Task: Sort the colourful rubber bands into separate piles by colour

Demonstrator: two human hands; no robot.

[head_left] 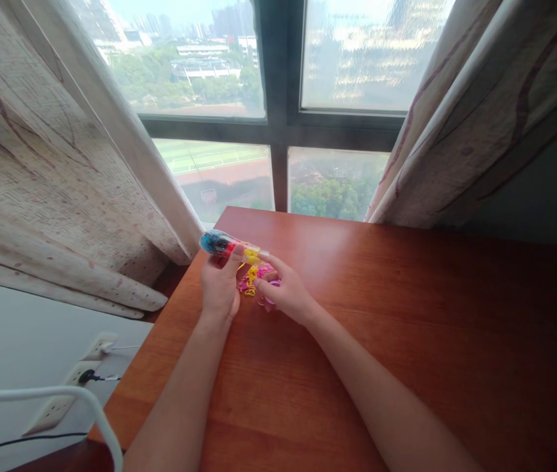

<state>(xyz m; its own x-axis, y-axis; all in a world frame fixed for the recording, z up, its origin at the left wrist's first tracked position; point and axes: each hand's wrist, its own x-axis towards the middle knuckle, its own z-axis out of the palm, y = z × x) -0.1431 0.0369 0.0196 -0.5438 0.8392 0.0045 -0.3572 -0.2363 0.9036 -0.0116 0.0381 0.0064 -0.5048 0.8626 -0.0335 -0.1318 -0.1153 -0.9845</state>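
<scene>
My left hand (220, 288) is closed around a clear container (227, 244) that lies tilted sideways above the table. Blue, black, red and yellow bits show in bands through its wall, and its narrower end points right. At that end, the index finger of my right hand (286, 288) reaches to the container's mouth. A purple round piece, perhaps a lid (273, 293), sits in the curled lower fingers of this hand. Below the container, between my hands, is a small tangle of pink and yellow loops (250, 283), like rubber bands. My fingers partly hide the loops.
The brown wooden table (381, 341) runs up to the window (278, 124). Patterned curtains (62, 144) hang on both sides. Left of the table's edge are wall sockets (82, 373) with plugs, and a white curved tube (96, 410).
</scene>
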